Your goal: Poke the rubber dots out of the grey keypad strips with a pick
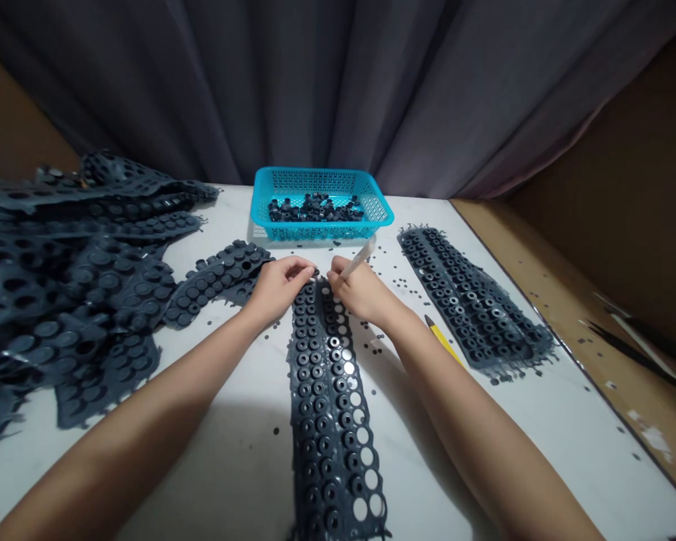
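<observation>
A long black moulded rubber sheet (320, 406) with rows of ring-shaped parts lies lengthwise before me. Along its right edge runs a column of open round holes showing the white table. My left hand (283, 284) is closed at the sheet's far end, thumb and fingertips pinching a small black ring-shaped piece (316, 273). Close beside it, my right hand (360, 288) grips a slim tool with a pale translucent handle (361, 257), which points up and to the right. The tool's working tip is hidden by the fingers.
Behind my hands stands a blue plastic basket (322, 231) with many small black parts. Black moulded sheets (107, 278) are heaped at the left. Another sheet (473, 300) lies right, near a yellow pen-like tool (444, 340). Small black discs are scattered over the white table (219, 443).
</observation>
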The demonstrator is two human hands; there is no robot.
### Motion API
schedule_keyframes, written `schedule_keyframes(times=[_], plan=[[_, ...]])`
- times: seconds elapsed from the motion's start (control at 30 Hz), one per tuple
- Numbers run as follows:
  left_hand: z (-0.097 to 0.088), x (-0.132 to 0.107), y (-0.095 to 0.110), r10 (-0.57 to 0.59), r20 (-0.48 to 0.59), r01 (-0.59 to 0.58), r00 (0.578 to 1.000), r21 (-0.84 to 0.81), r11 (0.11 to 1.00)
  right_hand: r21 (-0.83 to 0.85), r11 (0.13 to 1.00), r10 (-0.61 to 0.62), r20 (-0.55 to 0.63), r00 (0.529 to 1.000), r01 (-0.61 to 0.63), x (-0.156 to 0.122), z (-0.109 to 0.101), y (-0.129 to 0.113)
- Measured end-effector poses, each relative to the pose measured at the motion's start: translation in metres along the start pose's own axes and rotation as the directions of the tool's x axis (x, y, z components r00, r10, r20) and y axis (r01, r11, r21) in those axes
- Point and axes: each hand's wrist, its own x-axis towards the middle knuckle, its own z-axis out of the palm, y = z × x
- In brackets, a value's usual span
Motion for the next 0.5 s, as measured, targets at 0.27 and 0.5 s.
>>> schedule_keyframes(times=[0.27,0.5], plan=[[0.003,-0.003,0.003,-0.059,0.026,0.063,0.998,-0.233,0.970,0.239,0.970,-0.023,-0.049,0.999,0.034,-0.006,-0.011,0.008],[0.000,-0.011,0.041,-0.156,0.068,0.170,0.985,-0.461,0.871,0.391,0.865,-0.199,-0.304,0.931,0.313,-0.010,-0.031,0.008]])
